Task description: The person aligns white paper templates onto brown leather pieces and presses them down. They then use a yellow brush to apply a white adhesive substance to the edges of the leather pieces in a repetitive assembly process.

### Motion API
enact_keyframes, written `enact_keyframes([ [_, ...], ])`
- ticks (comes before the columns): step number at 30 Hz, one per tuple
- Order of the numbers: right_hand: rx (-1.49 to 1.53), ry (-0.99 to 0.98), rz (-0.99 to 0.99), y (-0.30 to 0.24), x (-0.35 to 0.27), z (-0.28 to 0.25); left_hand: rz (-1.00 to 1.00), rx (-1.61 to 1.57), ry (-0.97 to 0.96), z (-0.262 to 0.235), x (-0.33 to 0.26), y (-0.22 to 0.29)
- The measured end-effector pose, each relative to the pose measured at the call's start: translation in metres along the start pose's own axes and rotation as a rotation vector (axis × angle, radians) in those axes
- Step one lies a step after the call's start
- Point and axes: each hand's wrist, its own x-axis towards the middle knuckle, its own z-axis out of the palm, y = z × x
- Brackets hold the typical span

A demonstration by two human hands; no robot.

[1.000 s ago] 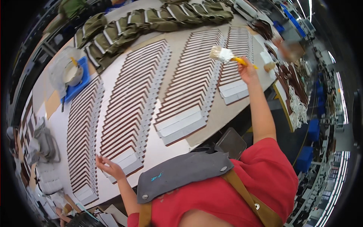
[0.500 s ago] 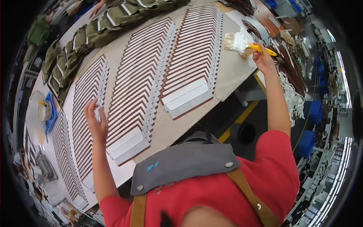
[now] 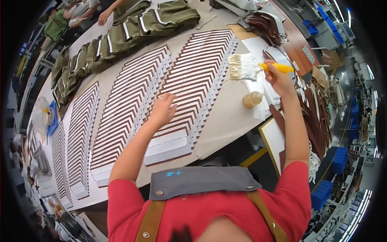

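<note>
My right hand (image 3: pixel 279 78) grips the yellow handle of a wide paintbrush (image 3: pixel 244 66). The bristles are pale, coated with something white near the handle, and point left over the table's right part. My left hand (image 3: pixel 163 109) has its fingers apart and holds nothing; it is over the lower part of the rightmost row of overlapping strips (image 3: pixel 197 76). Those strips are white with brown edges, fanned in a long band, with one whole white piece (image 3: pixel 169 146) at the near end. A similar row (image 3: pixel 125 86) lies to its left, with narrower rows (image 3: pixel 82 125) beyond.
A small tan bottle (image 3: pixel 252 99) stands below the brush, beside white sheets. Olive-green fabric pieces with white strips (image 3: pixel 133 30) lie along the far side. Brown strips (image 3: pixel 316 117) hang at the right, and a brown-and-white stack (image 3: pixel 266 28) sits behind. Other people work at far left.
My left hand has moved right, from the left rows to the rightmost row. The brush stays in my right hand, its bristles now turned broad side up. The whole view has shifted.
</note>
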Motion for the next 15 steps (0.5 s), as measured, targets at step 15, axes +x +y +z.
enact_keyframes([
  [15,-0.844,-0.233,-0.130,0.048,0.220,0.017,-0.252,0.090,0.132,0.137,0.172,-0.031],
])
